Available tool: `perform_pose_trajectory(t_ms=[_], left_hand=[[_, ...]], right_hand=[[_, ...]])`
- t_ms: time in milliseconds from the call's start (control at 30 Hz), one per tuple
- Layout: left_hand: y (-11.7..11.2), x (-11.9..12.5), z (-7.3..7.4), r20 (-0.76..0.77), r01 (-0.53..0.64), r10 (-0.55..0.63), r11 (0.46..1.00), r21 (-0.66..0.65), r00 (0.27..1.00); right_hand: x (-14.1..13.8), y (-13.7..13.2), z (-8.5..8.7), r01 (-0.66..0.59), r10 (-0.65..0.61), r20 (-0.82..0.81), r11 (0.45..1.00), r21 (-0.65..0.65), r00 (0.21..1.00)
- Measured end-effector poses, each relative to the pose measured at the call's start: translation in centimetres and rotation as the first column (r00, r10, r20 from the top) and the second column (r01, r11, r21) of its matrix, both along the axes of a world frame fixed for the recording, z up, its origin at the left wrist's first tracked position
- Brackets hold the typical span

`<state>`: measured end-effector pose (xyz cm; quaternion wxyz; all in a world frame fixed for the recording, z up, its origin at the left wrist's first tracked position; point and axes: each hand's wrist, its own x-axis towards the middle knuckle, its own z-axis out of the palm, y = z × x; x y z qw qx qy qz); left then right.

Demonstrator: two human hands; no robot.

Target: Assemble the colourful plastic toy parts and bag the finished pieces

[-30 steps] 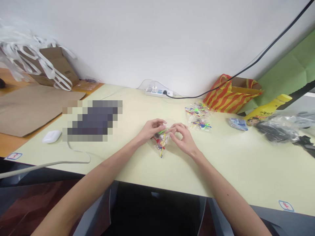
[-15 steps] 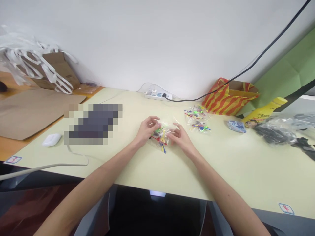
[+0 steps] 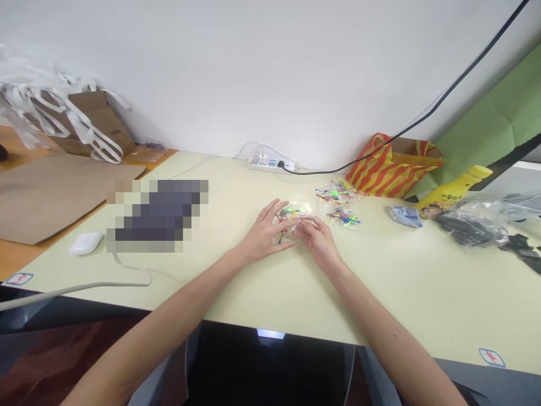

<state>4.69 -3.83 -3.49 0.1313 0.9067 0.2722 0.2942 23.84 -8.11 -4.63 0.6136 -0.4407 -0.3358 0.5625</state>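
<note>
A clear plastic bag of small colourful plastic pieces (image 3: pixel 291 211) lies on the pale table between my hands. My left hand (image 3: pixel 262 235) reaches over its left side with fingers spread, partly covering the bag. At the bag's near right edge, my right hand (image 3: pixel 320 238) has its thumb and fingers pinched together on the plastic. Red, blue, yellow and green bits show between the fingers. To the right of it, two similar bags lie one behind the other, a far bag (image 3: pixel 335 193) and a near bag (image 3: pixel 343 217).
Behind stands a white power strip (image 3: pixel 270 164) with a black cable. At right are a striped red-and-yellow bag (image 3: pixel 391 169), a yellow bottle (image 3: pixel 454 192), a blue packet (image 3: pixel 404 216) and clear plastic wrapping (image 3: pixel 473 225). A white case (image 3: pixel 86 243) and a blurred dark object (image 3: pixel 158 211) are at left.
The small bag has shifted away from me and to the right. My left hand has moved right and spread its fingers over it; my right hand has closed in at its edge.
</note>
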Motion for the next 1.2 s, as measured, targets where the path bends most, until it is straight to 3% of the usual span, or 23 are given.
perform_pose_trajectory(t_ms=[100,167,300,433,600,667,733,800,867,1033,1200], left_hand=[[-0.1,0.4,-0.6,-0.125,-0.025,0.027,0.999,0.024,0.992],[0.1,0.5,-1.3,-0.166,-0.07,0.073,0.997,0.022,0.983],[2.0,-0.8,-2.4,-0.198,-0.206,0.215,0.976,0.065,0.956],[5.0,-3.6,-2.5,-0.171,-0.339,0.367,0.925,0.172,0.915],[7.4,-6.5,-2.5,-0.16,-0.531,0.565,0.82,0.213,0.809],[7.5,-6.9,-2.5,-0.197,-0.582,0.618,0.785,0.213,0.762],[7.5,-6.9,-2.5,-0.228,-0.601,0.638,0.77,0.216,0.736],[7.5,-6.7,-2.5,-0.244,-0.587,0.631,0.775,0.234,0.736],[7.8,-6.7,-2.5,-0.253,-0.561,0.617,0.785,0.263,0.745],[10.4,-7.2,-2.9,-0.247,-0.552,0.603,0.796,0.248,0.758],[13.4,-8.0,-3.0,-0.23,-0.562,0.588,0.808,0.174,0.775]], right_hand=[[-0.6,-0.2,0.1,-0.172,0.172,0.026,0.985,-0.002,0.985],[-0.9,-0.3,0.3,-0.199,0.2,0.067,0.98,-0.016,0.978],[-0.3,-0.2,0.4,-0.059,0.066,0.191,0.998,-0.038,0.979],[2.0,0.6,0.4,0.107,-0.142,0.381,0.988,0.111,0.914],[6.1,1.9,0.7,0.315,-0.422,0.567,0.906,0.282,0.708],[7.9,2.1,0.8,0.371,-0.494,0.66,0.867,0.332,0.565],[9.7,2.1,0.8,0.44,-0.515,0.788,0.826,0.352,0.337],[11.2,2.0,0.6,0.518,-0.425,0.9,0.794,0.319,0.097],[12.3,1.8,0.3,0.561,-0.275,0.961,0.793,0.239,-0.02],[13.4,1.6,-0.6,0.555,0.015,1.0,0.832,0.002,-0.027],[13.2,1.2,-0.3,0.463,0.165,0.983,0.879,-0.111,-0.077]])
